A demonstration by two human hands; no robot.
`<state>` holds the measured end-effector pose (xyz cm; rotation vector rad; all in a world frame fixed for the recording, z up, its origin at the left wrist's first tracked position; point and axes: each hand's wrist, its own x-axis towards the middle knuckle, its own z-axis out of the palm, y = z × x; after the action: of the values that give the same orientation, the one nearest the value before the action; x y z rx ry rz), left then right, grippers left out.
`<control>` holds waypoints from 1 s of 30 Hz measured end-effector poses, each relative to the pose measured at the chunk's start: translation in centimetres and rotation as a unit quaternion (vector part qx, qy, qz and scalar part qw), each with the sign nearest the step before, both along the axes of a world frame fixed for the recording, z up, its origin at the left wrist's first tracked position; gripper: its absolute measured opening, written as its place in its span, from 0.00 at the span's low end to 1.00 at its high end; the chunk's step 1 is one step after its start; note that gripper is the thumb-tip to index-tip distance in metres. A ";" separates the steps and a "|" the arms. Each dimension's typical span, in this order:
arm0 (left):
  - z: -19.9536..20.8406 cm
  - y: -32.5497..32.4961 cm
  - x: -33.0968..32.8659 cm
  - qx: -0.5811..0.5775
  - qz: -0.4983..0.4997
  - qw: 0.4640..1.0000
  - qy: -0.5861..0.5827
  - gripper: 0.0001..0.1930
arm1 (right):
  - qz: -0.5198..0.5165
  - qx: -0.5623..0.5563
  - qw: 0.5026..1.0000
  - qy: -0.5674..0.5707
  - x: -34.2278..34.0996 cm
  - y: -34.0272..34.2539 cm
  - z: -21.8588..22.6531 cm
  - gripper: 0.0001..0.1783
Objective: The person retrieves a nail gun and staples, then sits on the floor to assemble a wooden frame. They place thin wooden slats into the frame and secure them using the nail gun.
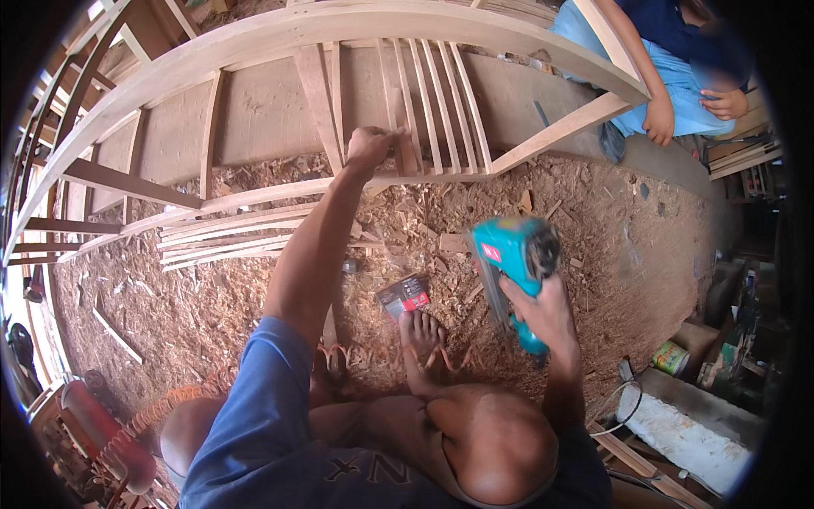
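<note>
The floor is bare ground covered with sawdust and wood shavings. A large curved wooden frame lies on it at the far side, spanning from far left to right, with thin slats set upright within it. Loose thin wooden strips lie in a bundle on the left, just near of the frame. A small dark and red box rests on the shavings near the middle. A round tin stands at the right. A coiled orange hose trails across the near left.

Left hand on slat; right hand grips teal nail gun.
</note>
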<state>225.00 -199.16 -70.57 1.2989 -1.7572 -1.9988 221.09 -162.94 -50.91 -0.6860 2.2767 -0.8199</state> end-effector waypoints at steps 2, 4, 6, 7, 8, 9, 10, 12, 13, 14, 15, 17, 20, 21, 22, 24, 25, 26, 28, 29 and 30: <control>0.0 0.3 0.1 -0.004 0.016 0.999 0.030 0.22 | 0.057 0.006 0.998 0.003 -1.2 -4.3 0.8 0.11; 0.0 0.5 0.1 -0.010 0.023 0.999 0.043 0.22 | 0.083 0.046 0.995 -0.032 -2.2 -8.2 1.5 0.14; 0.2 0.4 0.0 -0.017 0.021 0.999 0.041 0.21 | 0.101 0.075 0.992 -0.029 -2.7 -11.7 1.4 0.17; 0.4 0.4 0.0 -0.011 0.024 0.999 0.045 0.20 | 0.110 0.078 0.991 -0.015 -2.8 -13.2 1.1 0.18; 0.7 -0.1 -0.3 -0.010 0.027 0.998 0.050 0.19 | 0.123 0.063 0.990 -0.002 -3.3 -14.8 0.8 0.19; 1.0 0.1 -0.2 -0.003 0.031 0.998 0.050 0.18 | 0.123 0.084 0.989 0.012 -3.5 -15.9 0.4 0.20; 1.3 0.0 -0.1 -0.007 0.028 0.999 0.045 0.17 | 0.127 0.090 0.988 0.023 -3.5 -16.9 -0.1 0.21; 2.0 0.1 0.0 0.000 0.028 0.999 0.040 0.14 | 0.135 0.101 0.985 0.037 -3.6 -17.8 -0.7 0.22; 2.3 0.2 0.1 -0.013 0.037 0.999 0.025 0.13 | 0.138 0.105 0.984 0.040 -3.7 -18.1 -0.9 0.23; 2.6 0.2 0.2 -0.040 0.035 0.998 0.014 0.13 | 0.142 0.108 0.983 0.042 -3.7 -18.2 -1.0 0.23; 2.8 0.3 0.2 -0.052 0.033 0.998 0.004 0.13 | 0.142 0.116 0.982 0.043 -3.7 -18.2 -1.1 0.23; 3.2 0.4 0.3 -0.056 0.031 0.998 -0.009 0.14 | 0.141 0.128 0.981 0.043 -3.5 -18.3 -1.2 0.23; 3.5 0.4 0.4 -0.041 0.033 0.999 -0.009 0.14 | 0.134 0.135 0.981 0.046 -3.0 -18.6 -1.1 0.22; 3.6 0.4 0.4 -0.038 0.035 0.999 -0.006 0.14 | 0.131 0.132 0.982 0.046 -2.8 -18.6 -1.1 0.22; 3.6 0.4 0.4 -0.025 0.038 0.999 -0.006 0.14 | 0.128 0.127 0.983 0.045 -2.7 -18.7 -1.1 0.22; 3.7 0.4 0.5 -0.025 0.039 0.999 0.000 0.15 | 0.128 0.130 0.982 0.044 -2.6 -18.8 -1.0 0.22; 3.7 0.4 0.4 -0.020 0.041 0.999 0.002 0.15 | 0.130 0.136 0.981 0.043 -2.6 -18.8 -1.0 0.21; 3.7 0.5 0.4 -0.030 0.044 0.999 -0.003 0.15 | 0.134 0.141 0.980 0.045 -2.6 -18.8 -1.0 0.21; 3.5 0.5 0.2 -0.050 0.051 0.997 -0.012 0.15 | 0.140 0.136 0.980 0.047 -2.7 -18.8 -1.0 0.21; 3.3 0.4 0.2 -0.046 0.047 0.998 -0.020 0.15 | 0.143 0.133 0.979 0.050 -2.7 -18.8 -1.0 0.21; 3.1 0.3 0.1 -0.042 0.042 0.998 -0.028 0.15 | 0.139 0.132 0.980 0.050 -2.8 -18.8 -1.0 0.21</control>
<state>225.11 -198.85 -67.43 1.3901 -1.7583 -1.8413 218.31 -181.71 -51.90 -0.9096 2.2544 -0.3498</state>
